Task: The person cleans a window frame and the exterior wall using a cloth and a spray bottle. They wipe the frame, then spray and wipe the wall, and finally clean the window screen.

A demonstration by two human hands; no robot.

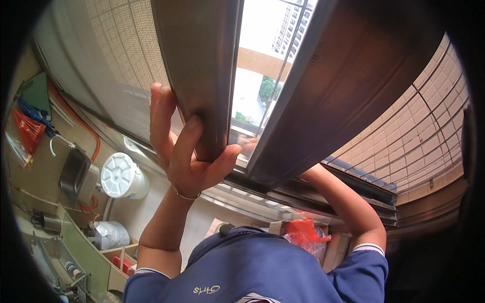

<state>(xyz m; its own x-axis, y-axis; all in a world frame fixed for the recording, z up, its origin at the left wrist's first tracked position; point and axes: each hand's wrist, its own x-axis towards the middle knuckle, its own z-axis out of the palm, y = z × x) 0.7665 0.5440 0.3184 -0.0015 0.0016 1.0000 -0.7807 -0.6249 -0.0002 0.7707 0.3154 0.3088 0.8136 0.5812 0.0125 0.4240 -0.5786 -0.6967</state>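
My left hand [193,159] grips the lower part of a dark metal window-frame member [201,75], its fingers along the face and left edge and its thumb at the right edge. A mesh insect screen [132,64] spreads to the left of that member. Right of it, a narrow pane of glass [248,94] shows a high building and trees. A wide dark metal frame member [322,87] stands beside the pane. My right forearm reaches behind it, and the hand is hidden there. Blurred fingers show low in the glass; whether they are a reflection I cannot tell.
A window track [363,200] runs below, with metal bars [409,140] and a tiled wall beyond. Lower left are a white lidded bucket [117,176], a dark basin [74,174], a red plastic bag [28,130] and an orange hose [89,130]. Another red bag [305,231] lies behind my shoulder.
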